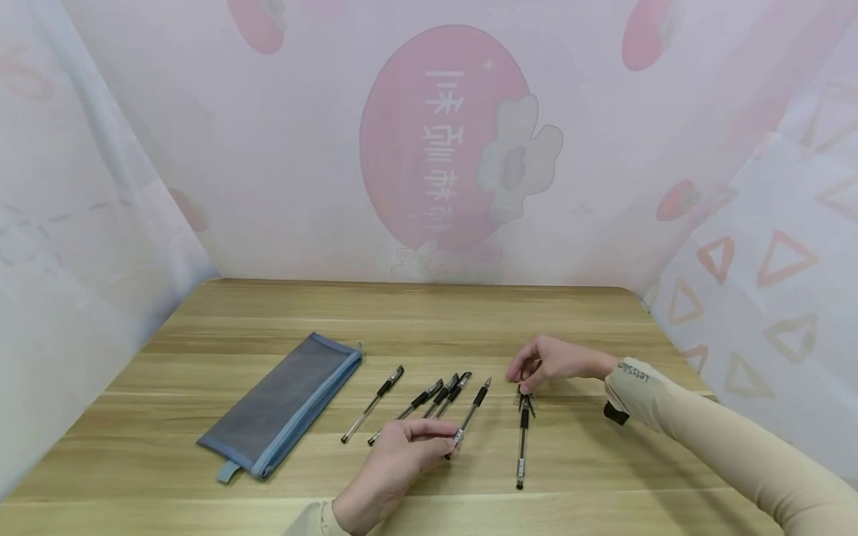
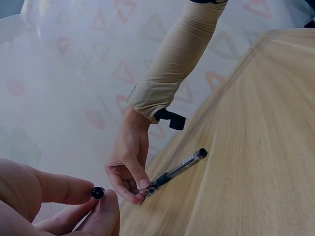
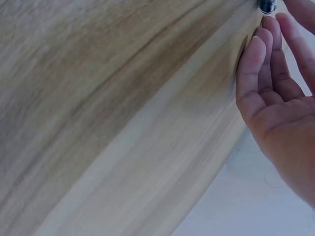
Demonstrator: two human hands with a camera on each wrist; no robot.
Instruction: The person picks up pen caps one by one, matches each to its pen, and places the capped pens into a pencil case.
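Observation:
My left hand (image 1: 402, 461) pinches the rear end of a black gel pen (image 1: 479, 396) between thumb and fingers, its bare tip pointing away from me. In the left wrist view, that pen's round black end (image 2: 97, 192) shows between the fingertips. On the right, my right hand (image 1: 553, 361) pinches a clear pen cap (image 2: 150, 191) low over the table. Right below those fingers, another black pen (image 1: 522, 447) lies lengthwise, its front end overlapped by dark clip-like parts. The right wrist view catches only a cap's end (image 3: 267, 6) at its top edge, by the fingertips.
Several capped black pens (image 1: 372, 404) lie slanted on the wooden table (image 1: 268, 305), beyond my left hand. Left of them is a grey-blue mesh zip pouch (image 1: 281, 402). A black strap piece (image 1: 615, 413) hangs under the right wrist. Printed fabric walls (image 1: 302, 186) enclose the table.

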